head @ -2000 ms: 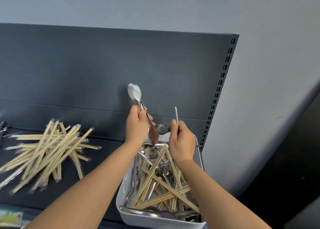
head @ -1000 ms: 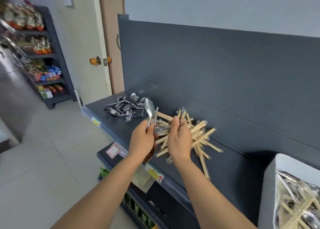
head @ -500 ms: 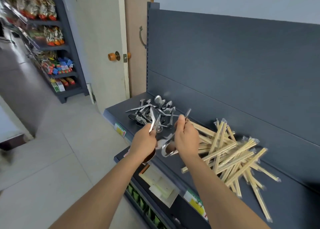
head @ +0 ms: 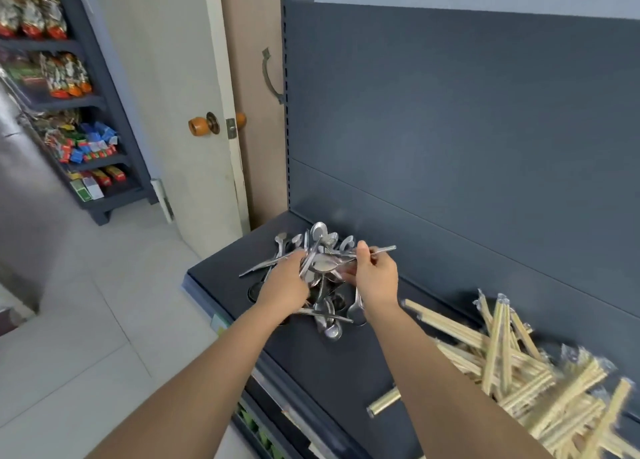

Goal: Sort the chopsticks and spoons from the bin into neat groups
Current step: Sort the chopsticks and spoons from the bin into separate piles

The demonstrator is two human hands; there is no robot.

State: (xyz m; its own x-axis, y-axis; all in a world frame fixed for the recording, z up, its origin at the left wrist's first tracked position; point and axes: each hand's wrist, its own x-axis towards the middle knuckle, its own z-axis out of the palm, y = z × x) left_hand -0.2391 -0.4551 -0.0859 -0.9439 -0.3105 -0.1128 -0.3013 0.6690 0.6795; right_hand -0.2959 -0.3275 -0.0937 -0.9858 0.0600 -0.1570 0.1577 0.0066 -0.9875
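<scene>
Since half second ago, both hands lowered onto spoon pile (head: 329, 320) at shelf (head: 311, 361) left end. Left hand (head: 284, 292) grips spoons; right hand (head: 375, 280) pinches one handle. Deposit imminent. Chopstick pile (head: 519, 372) well apart.

Centre frame, the spoons (head: 323, 268) are polished metal, mirror-bright and catching the light. Under them the shelf (head: 346, 365) is smooth, matt, dark-grey painted metal, and the back panel (head: 450, 129) above has the same flat finish. Lower right, the chopsticks (head: 519, 361) look like pale bare wood inside clear, shiny plastic sleeves (head: 573, 353). On the left, a cream painted door (head: 166, 77) with a glossy orange-brown knob (head: 197, 126), pale floor tiles (head: 86, 320) with a soft sheen, and glossy snack packets (head: 62, 74) upper left.
</scene>
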